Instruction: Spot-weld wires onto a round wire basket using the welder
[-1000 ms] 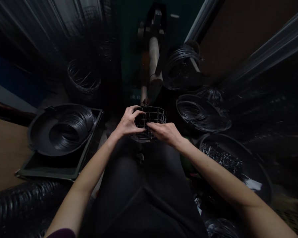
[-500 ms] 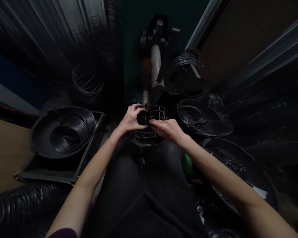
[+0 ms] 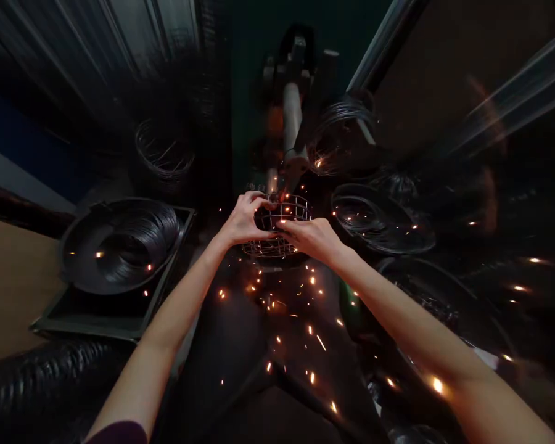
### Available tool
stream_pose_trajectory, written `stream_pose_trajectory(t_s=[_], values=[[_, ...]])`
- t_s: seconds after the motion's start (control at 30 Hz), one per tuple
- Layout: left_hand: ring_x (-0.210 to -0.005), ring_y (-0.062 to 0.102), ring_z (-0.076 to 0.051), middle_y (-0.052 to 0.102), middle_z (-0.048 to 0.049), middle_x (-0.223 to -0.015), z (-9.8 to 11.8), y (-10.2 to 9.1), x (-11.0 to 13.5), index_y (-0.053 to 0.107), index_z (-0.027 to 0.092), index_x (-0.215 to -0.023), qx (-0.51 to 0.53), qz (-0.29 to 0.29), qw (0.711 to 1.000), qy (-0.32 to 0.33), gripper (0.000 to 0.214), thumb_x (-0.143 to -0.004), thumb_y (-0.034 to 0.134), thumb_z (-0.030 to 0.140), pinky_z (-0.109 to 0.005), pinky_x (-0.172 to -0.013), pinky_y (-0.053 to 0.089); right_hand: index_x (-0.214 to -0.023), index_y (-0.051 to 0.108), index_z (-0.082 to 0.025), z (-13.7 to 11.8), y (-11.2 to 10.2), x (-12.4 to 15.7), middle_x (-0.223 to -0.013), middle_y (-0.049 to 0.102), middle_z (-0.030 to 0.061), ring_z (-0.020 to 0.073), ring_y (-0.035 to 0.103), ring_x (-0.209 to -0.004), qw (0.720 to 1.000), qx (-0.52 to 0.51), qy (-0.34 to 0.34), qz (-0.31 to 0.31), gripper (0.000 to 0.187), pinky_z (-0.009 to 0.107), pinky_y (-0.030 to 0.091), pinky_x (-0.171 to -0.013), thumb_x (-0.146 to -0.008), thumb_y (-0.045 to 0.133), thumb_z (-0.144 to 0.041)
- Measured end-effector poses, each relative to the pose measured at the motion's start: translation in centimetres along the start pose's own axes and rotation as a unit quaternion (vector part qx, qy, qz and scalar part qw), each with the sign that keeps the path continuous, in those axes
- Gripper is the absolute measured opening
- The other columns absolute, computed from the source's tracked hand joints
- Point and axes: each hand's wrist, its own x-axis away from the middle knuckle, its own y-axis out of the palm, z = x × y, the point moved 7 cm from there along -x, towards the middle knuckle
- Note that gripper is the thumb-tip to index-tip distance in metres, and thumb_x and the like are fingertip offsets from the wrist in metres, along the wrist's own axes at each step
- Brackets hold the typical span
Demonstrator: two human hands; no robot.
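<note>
**Sparks fly at the cage**

Both hands grip a small wire cage (image 3: 277,229) under the welder (image 3: 292,132). The left hand (image 3: 243,220) curls over its near rim; the right hand (image 3: 315,239) pinches its side. Sparks (image 3: 277,302) jump out (so a joint is being welded right now). The cage looks mostly built. Wire rings (image 3: 134,243) wait in a pan (image 3: 74,259) at the left.
</note>
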Motion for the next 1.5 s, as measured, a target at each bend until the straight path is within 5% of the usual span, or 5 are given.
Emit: stream_pose_trajectory(t_s=[0.83,1.23,1.5], values=[[-0.124,0.05,-0.031,0.051,-0.0102,-0.13,-0.3,-0.2,0.0,0.063,0.022,-0.11,0.015,-0.019,0.999,-0.039,0.061,-0.057,0.088,0.037,-0.049,-0.107,0.043,-0.104,0.071,-0.026,0.3,0.1,-0.1,-0.098,0.076,-0.0015,0.0124,0.067,-0.07,0.998,0.003,-0.053,0.031,0.026,0.027,0.025,-0.049,-0.098,0.047,-0.032],[-0.126,0.046,-0.033,0.049,-0.0132,-0.133,1.4,1.4,1.5,0.057,0.02,-0.109,-0.002,-0.011,1.0,-0.004,0.059,-0.059,0.085,0.032,-0.05,-0.108,0.041,-0.113,0.07,-0.026,0.8,3.0,2.8,-0.107,0.075,0.001,0.0134,0.07,-0.074,0.999,-0.023,-0.039,0.029,0.028,0.023,0.037,-0.052,-0.099,0.047,-0.032],[-0.127,0.046,-0.032,0.049,-0.0134,-0.134,1.1,0.7,2.0,0.054,0.02,-0.108,-0.009,-0.002,1.0,-0.019,0.06,-0.059,0.087,0.033,-0.05,-0.107,0.041,-0.125,0.066,-0.025,-0.5,2.5,2.8,-0.116,0.071,0.0037,0.0136,0.071,-0.072,0.999,-0.022,-0.027,0.026,0.033,0.023,0.039,-0.052,-0.099,0.046,-0.027]])
